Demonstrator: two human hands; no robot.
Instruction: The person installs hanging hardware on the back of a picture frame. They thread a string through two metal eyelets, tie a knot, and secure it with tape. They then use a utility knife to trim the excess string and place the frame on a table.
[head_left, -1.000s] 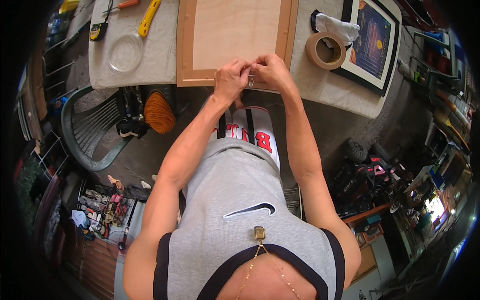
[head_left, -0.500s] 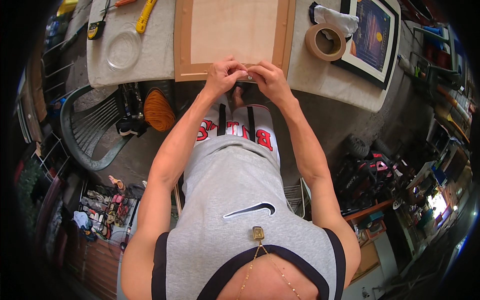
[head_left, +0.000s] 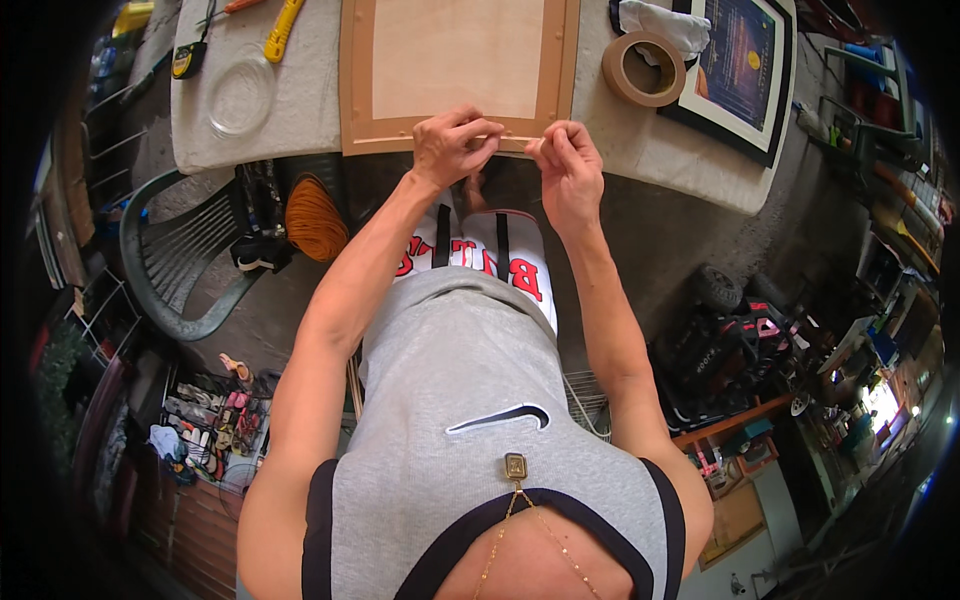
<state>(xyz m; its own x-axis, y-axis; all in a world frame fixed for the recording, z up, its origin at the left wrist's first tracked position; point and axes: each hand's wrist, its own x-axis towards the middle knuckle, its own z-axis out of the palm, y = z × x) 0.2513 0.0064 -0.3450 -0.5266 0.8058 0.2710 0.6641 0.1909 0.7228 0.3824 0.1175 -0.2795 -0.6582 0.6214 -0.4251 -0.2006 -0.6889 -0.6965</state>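
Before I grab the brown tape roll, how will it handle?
The tape roll is probably stiff, judging by its thick wound wall. Lying on its flat side, it would likely slide if pushed; stood on edge, its round rim could let it roll.

Large red block letters stand on the white fabric shorts, bodyward of the left hand and right hand; folds hide part of the lettering. Further bodyward of both hands, a black curved emblem with white edging marks the grey knit sleeveless top. Right of the right hand, small print on the dark-blue poster in a black rectangular frame is illegible. Bodyward and right of the right hand, pale characters mark the black-and-red wheeled vehicle.
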